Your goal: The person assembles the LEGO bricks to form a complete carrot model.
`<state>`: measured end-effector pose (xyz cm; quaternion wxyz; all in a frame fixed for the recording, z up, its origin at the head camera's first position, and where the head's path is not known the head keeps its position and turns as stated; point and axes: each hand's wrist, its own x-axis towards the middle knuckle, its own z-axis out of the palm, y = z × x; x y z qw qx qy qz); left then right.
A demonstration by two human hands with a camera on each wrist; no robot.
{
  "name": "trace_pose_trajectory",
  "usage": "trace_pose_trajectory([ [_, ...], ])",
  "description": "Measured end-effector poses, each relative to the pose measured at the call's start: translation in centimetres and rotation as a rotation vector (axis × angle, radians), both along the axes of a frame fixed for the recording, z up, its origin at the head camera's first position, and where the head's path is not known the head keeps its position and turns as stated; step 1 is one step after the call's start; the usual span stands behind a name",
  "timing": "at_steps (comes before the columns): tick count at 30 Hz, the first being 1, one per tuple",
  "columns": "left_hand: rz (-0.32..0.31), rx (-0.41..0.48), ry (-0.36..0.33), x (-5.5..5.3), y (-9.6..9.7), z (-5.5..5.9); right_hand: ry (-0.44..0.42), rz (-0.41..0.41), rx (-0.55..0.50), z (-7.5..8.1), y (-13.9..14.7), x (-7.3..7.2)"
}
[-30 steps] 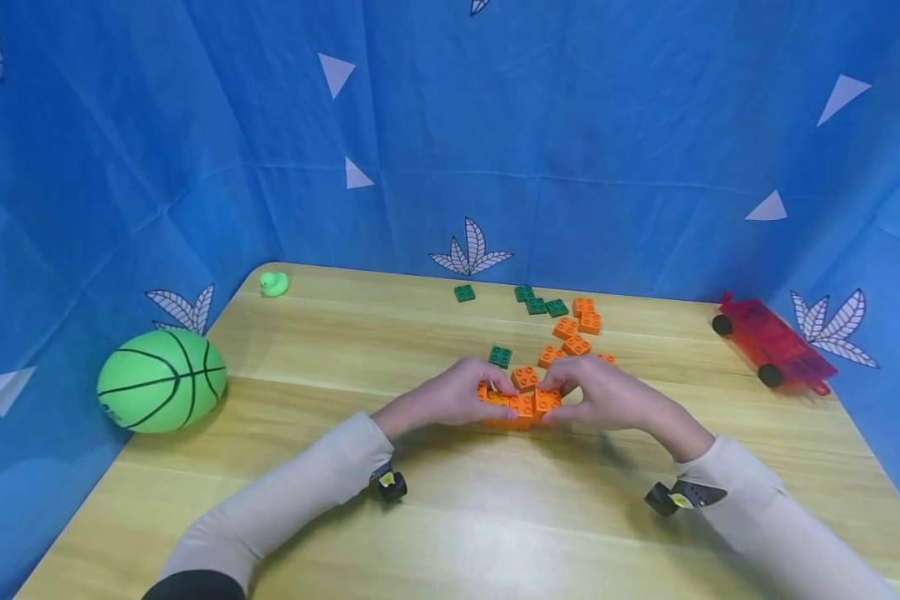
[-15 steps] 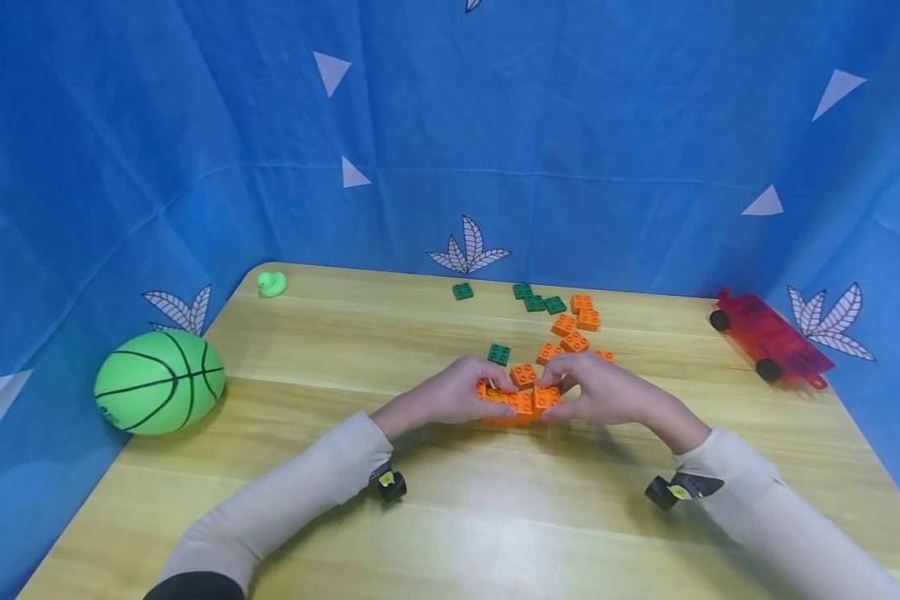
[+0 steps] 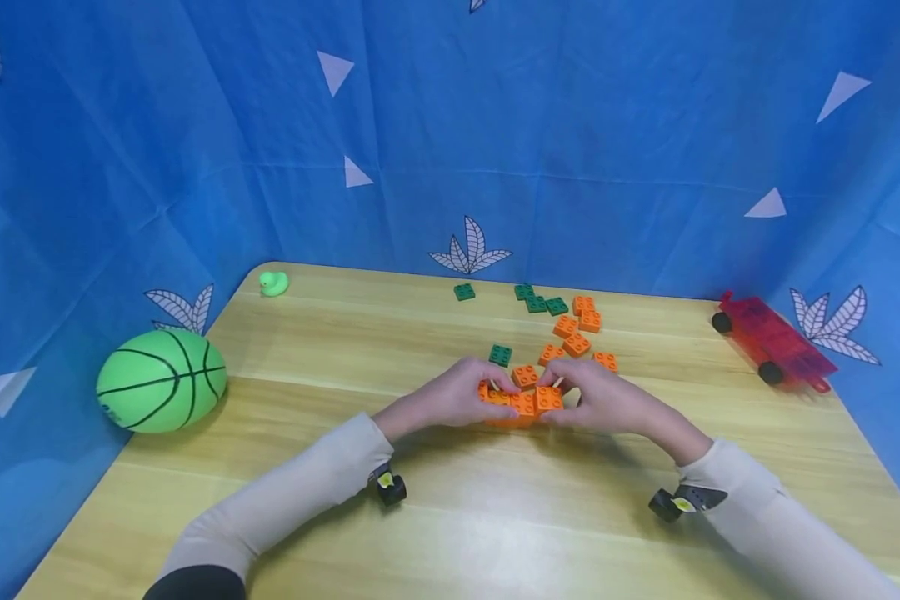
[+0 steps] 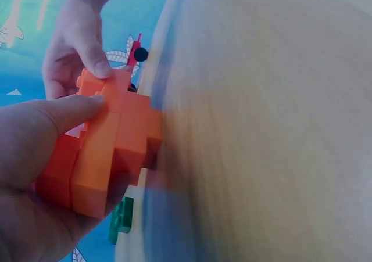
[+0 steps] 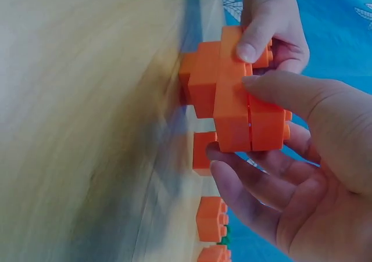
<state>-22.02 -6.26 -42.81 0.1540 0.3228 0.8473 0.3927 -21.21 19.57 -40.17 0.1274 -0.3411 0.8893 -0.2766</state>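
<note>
The fingers of the left hand [image 3: 461, 396] are gripping one end of a stepped orange structure [image 4: 131, 131], while those of the right hand [image 3: 602, 396] are pinching the orange brick [image 5: 267, 127] that is sitting on its other end, thumb on the near side. A thin seam is showing under this brick, so it is probably needing a firmer press. Doing this well is likely calling for squaring it between the right fingers first, then pushing straight down. The layer between the right fingers is overhanging the one below, so pressing there without support could be levering joints apart; bracing from beneath would be helping. Whether the structure is touching the tabletop [image 3: 465, 517] is staying unclear. A loose orange brick [image 3: 525, 377] is lying just beyond both sets of fingers, worth avoiding.
</note>
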Motion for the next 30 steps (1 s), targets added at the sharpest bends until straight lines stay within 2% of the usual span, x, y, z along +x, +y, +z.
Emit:
trace_pose_trajectory([
  [3, -0.04, -0.03, -0.02, -0.9, 0.1, 0.5, 0.01, -0.001, 0.005, 0.0, 0.2, 0.2],
  [6, -0.058, -0.047, -0.036, -2.6, 0.2, 1.3, 0.02, 0.005, -0.004, 0.0, 0.4, 0.4],
  [8, -0.083, -0.09, -0.003, -4.0, 0.5, 1.7, 0.027, 0.01, -0.015, 0.0, 0.4, 0.5],
  [12, -0.182, -0.232, 0.114, -6.5, 1.1, 2.4, 0.002, 0.015, -0.031, -0.2, 0.3, 0.9],
  [15, -0.255, -0.352, 0.185, -7.4, 1.8, 2.9, -0.012, 0.014, -0.035, -0.3, 0.4, 1.1],
  [18, -0.311, -0.432, 0.234, -7.8, 3.0, 3.0, -0.001, 0.009, -0.039, -0.4, 0.6, 1.1],
  [21, -0.344, -0.496, 0.273, -7.7, 3.6, 2.9, 0.011, 0.013, -0.035, -0.4, 0.5, 1.1],
  [26, -0.332, -0.586, 0.281, -7.4, 3.5, 2.8, 0.001, 0.013, -0.015, -0.4, 0.2, 1.1],
  [30, -0.311, -0.604, 0.258, -7.3, 3.3, 2.9, -0.001, -0.001, -0.005, -0.2, 0.3, 1.2],
])
